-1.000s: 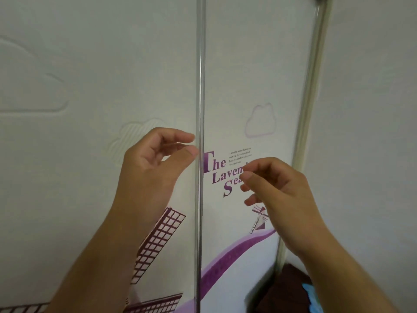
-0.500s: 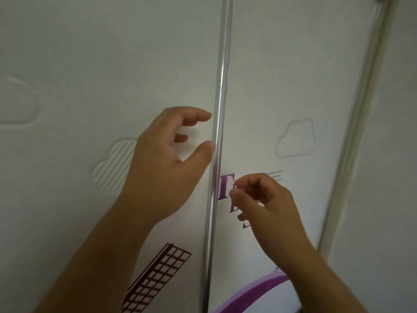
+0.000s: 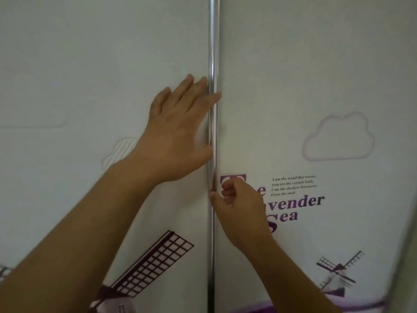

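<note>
The thin shiny metal rod is running straight up between our hands. Our left hand is pressing, spread, against the rod from its left. Our right hand, lower on its right, is curling with the thumb touching the rod; whether it is pinching anything we cannot tell.

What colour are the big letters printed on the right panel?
Purple. The head view shows the letters best.
</note>
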`<state>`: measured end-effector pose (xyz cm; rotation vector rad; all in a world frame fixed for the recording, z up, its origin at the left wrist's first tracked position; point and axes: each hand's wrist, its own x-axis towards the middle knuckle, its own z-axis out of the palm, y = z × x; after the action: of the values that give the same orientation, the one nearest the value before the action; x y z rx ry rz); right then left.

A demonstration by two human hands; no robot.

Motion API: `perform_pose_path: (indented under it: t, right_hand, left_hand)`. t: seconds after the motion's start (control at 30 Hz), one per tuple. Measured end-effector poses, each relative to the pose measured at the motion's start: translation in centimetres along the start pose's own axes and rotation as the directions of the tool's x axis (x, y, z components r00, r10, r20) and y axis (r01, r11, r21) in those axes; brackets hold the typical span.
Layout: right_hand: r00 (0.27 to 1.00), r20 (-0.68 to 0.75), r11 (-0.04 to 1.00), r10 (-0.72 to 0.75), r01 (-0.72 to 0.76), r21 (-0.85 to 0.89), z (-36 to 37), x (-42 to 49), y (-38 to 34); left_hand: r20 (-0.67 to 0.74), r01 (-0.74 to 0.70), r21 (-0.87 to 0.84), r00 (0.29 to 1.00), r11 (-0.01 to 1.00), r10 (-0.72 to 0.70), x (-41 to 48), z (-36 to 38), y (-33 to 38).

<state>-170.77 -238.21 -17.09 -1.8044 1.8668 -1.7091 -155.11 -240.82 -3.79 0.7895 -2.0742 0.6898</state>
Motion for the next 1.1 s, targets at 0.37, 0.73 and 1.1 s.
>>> perform_pose_path:
  t: [0.37, 0.73, 1.1]
  right_hand:
    - [0.983, 0.128, 0.912, -0.129, 0.168, -0.375, 1.3, -0.4, -0.2]
    - [0.985, 0.119, 0.924, -0.125, 0.159, -0.348, 1.3, 0.2, 0.0]
    - [0.985, 0.084, 0.906, -0.151, 0.172, -0.387, 0.3, 0.7, 0.9]
  left_hand:
    - [-0.065, 0.040, 0.256, 0.998, 0.966, -0.024, 1.9, 1.2, 0.0]
    - [-0.151, 0.062, 0.263, 0.988, 0.963, -0.023, 2.1, 2.4, 1.0]
    - [-0.201, 0.068, 0.256, 0.979, 0.964, -0.016, 3.1, 3.6, 2.1]
